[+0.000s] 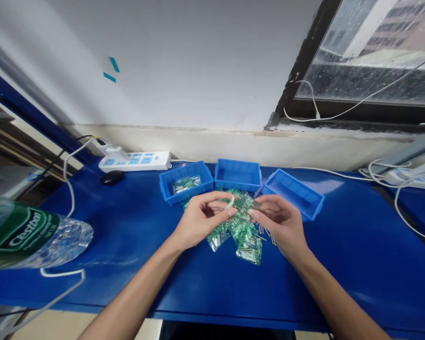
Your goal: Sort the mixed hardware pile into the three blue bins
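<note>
Between my left hand [202, 218] and my right hand [281, 219], a small clear plastic bag [242, 202] is pinched at both sides, thumbs on top. What it contains is too blurred to make out. Under my hands lies a pile of green-tinted plastic bags [248, 255], some with silvery, screw-like pieces inside. Loose screws [271, 237] lie on the blue table beside my right hand. Behind the pile are three blue bins: the left bin [170, 194] holds several filled bags, while no contents show in the middle bin [238, 182] or the right bin [313, 200].
A white power strip [159, 160] with plugs sits at the back left, a black mouse-like object [112, 177] before it. A large water bottle [38, 236] stands at the left. White cables [398, 189] run along the right; a wall and window [368, 71] rise behind the table [357, 264].
</note>
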